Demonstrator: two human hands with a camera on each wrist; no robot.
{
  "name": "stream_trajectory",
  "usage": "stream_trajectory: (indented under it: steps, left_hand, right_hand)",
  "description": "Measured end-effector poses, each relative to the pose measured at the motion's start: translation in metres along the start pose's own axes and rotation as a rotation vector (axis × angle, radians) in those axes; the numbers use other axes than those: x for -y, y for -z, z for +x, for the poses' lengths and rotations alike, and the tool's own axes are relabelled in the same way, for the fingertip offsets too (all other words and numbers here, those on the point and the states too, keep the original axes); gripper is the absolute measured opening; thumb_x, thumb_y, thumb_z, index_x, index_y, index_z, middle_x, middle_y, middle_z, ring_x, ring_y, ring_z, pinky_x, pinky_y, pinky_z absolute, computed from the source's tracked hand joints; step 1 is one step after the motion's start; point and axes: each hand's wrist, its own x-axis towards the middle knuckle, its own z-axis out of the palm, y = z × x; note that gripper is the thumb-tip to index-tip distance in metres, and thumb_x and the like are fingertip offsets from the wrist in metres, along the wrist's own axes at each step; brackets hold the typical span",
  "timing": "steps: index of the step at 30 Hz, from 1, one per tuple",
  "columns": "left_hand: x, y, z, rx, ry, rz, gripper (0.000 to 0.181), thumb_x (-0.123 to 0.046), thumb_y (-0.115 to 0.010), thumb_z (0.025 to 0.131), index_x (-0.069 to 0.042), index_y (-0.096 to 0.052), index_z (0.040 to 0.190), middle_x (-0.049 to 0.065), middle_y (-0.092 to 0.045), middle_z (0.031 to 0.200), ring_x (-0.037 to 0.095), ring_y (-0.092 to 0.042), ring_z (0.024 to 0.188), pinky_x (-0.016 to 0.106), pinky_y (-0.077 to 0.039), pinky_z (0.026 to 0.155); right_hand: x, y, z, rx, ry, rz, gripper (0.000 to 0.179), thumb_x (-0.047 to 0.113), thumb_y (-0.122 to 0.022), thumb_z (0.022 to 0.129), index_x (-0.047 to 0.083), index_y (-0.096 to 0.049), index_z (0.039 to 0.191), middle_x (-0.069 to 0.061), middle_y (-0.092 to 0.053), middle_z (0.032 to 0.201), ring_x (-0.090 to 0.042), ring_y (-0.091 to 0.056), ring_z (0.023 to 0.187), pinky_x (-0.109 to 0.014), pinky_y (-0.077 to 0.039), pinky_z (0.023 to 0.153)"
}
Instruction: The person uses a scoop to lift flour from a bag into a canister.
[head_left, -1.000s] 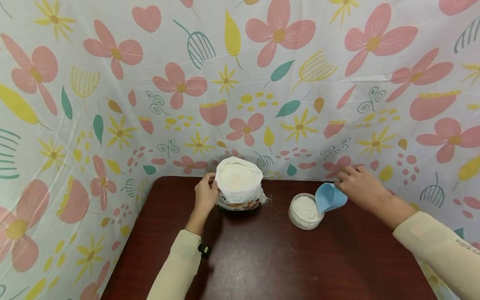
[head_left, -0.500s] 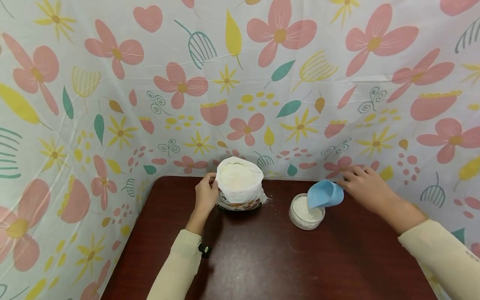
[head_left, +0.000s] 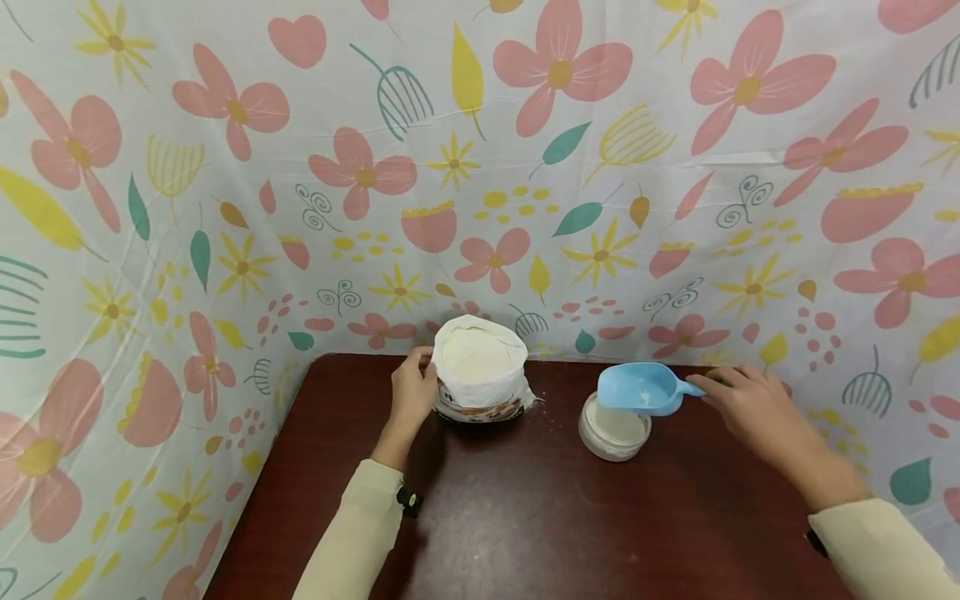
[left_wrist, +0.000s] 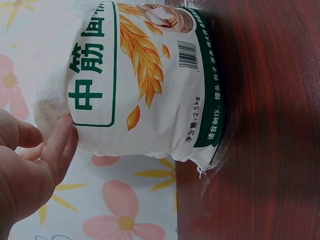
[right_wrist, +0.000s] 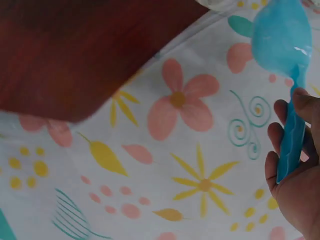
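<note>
An open white flour bag (head_left: pixel 482 390) stands at the back of the table, its mouth full of pale flour. My left hand (head_left: pixel 413 392) grips the left side of its rim; the left wrist view shows fingertips and thumb at the bag's edge (left_wrist: pixel 145 85). With my right hand (head_left: pixel 761 421) I hold a light blue scoop (head_left: pixel 641 388) by its handle. The scoop is level above a round clear bowl (head_left: pixel 611 448) of flour, hiding the bowl's far part. A little flour clings inside the scoop. In the right wrist view, fingers curl round the scoop's handle (right_wrist: pixel 292 135).
Everything stands on a dark reddish-brown table (head_left: pixel 517 517). A flowered cloth (head_left: pixel 480 167) hangs close behind its back edge and on the left. Specks of flour (head_left: pixel 551 412) lie between bag and bowl.
The scoop has turned from tipped down into the bowl to level, its mouth shifting left and its handle coming into sight. My right hand has moved right and nearer. The left hand stays put.
</note>
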Motion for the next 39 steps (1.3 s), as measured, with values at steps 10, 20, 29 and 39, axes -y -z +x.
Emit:
stream_trajectory:
  steps: [10, 20, 29, 39]
  left_hand:
    - [0.000, -0.002, 0.000, 0.000, 0.024, -0.013, 0.026, -0.003, -0.056, 0.104, -0.004, -0.067, 0.127, 0.015, -0.072, 0.106, 0.024, -0.071, 0.079, 0.035, -0.064, 0.068]
    - [-0.001, -0.002, 0.000, 0.004, 0.024, -0.018, 0.026, -0.004, -0.056, 0.104, -0.003, -0.067, 0.127, 0.015, -0.072, 0.105, 0.024, -0.072, 0.079, 0.035, -0.064, 0.068]
    - [-0.001, -0.002, -0.001, -0.002, 0.021, -0.021, 0.026, -0.003, -0.056, 0.103, -0.001, -0.067, 0.127, 0.016, -0.072, 0.106, 0.026, -0.073, 0.084, 0.036, -0.065, 0.069]
    - [-0.001, -0.001, 0.000, -0.010, 0.007, -0.006, 0.027, -0.003, -0.056, 0.103, -0.001, -0.067, 0.127, 0.015, -0.072, 0.106, 0.025, -0.072, 0.083, 0.037, -0.064, 0.069]
  right_hand:
    - [0.016, -0.030, -0.031, -0.100, -0.164, 0.159, 0.032, 0.004, -0.081, 0.083, 0.006, -0.077, 0.114, -0.015, -0.073, 0.098, -0.034, -0.060, 0.079, -0.048, -0.049, 0.058]
    - [0.041, -0.050, -0.038, -0.064, -0.371, 0.308, 0.041, -0.007, -0.078, 0.084, 0.007, -0.074, 0.122, -0.013, -0.071, 0.106, -0.031, -0.058, 0.092, -0.046, -0.045, 0.073]
    - [0.058, -0.056, -0.021, -0.009, -0.487, 0.394, 0.035, 0.003, -0.072, 0.095, 0.010, -0.072, 0.129, -0.011, -0.070, 0.115, -0.031, -0.057, 0.101, -0.058, -0.052, 0.079]
    - [0.069, -0.057, 0.016, -0.046, -0.367, 0.378, 0.040, 0.000, -0.074, 0.092, 0.012, -0.072, 0.129, -0.010, -0.070, 0.117, -0.028, -0.057, 0.100, -0.049, -0.049, 0.079]
